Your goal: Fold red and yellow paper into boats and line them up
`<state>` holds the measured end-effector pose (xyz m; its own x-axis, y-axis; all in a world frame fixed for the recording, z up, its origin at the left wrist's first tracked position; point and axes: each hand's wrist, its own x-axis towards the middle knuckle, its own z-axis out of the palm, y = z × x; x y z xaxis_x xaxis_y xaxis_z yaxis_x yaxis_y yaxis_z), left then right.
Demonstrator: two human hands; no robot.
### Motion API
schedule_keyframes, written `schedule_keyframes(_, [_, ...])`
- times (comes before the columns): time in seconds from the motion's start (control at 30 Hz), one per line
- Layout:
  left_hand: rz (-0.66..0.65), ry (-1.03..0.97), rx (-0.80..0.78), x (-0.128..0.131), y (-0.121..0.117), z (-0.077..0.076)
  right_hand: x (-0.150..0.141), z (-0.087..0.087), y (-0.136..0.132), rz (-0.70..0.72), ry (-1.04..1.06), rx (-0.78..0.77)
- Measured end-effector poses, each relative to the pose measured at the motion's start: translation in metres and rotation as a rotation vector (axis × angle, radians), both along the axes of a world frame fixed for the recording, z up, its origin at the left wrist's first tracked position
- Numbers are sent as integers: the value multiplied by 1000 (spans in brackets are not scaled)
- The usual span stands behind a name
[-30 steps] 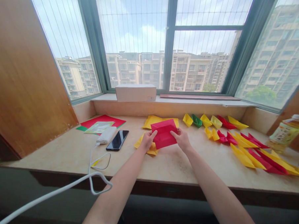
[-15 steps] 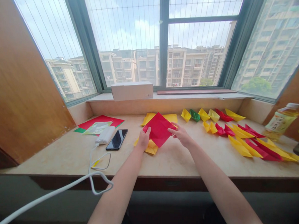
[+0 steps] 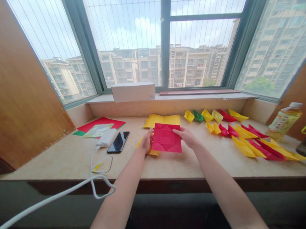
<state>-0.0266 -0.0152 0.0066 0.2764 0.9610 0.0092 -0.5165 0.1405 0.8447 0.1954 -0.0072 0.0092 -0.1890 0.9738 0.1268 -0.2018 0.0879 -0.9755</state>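
Note:
A square sheet of red paper (image 3: 166, 139) with crease lines is held up over the table between my two hands. My left hand (image 3: 147, 141) grips its left edge, the fingers partly behind the sheet. At the upper right edge, my right hand (image 3: 186, 136) pinches the paper with the thumb in front. Behind the red sheet lies a creased yellow sheet (image 3: 163, 119). Another yellow folded paper (image 3: 154, 153) shows partly below my left hand, mostly covered by it and the red sheet.
Several folded paper boats (image 3: 249, 147) in yellow, red and green stand at the right, near a drink bottle (image 3: 285, 121). Left are a phone (image 3: 118, 142), a white power bank (image 3: 106, 138) with a cable (image 3: 70, 191), and red sheets (image 3: 118, 124). A white box (image 3: 133, 92) sits on the sill.
The red paper has turned from a diamond to an upright square and come slightly lower. Its creased face now shows. Both hands still hold it, with shifted grips.

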Motion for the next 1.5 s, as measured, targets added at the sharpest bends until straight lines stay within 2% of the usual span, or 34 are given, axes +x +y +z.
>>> schedule_keyframes(0.1, [-53,99,51,5,-2,-3,-2,-2,-1,38,-36,23])
schedule_keyframes(0.4, [-1,133,72,4,9,-14,-3,1,-4,28,-77,37])
schedule_keyframes(0.53, [-5,133,75,5,9,-13,-5,3,-4,3,-32,64])
schedule_keyframes(0.73, [45,115,143,7,7,-10,-4,-4,3,-113,-134,72])
schedule_keyframes(0.9, [115,200,150,3,9,-11,-2,-9,8,-174,-194,62])
schedule_keyframes(1.27, [171,248,177,3,12,-18,-1,-9,9,-219,-191,23])
schedule_keyframes(1.5, [154,193,154,3,8,-13,-3,-11,7,-234,-216,102])
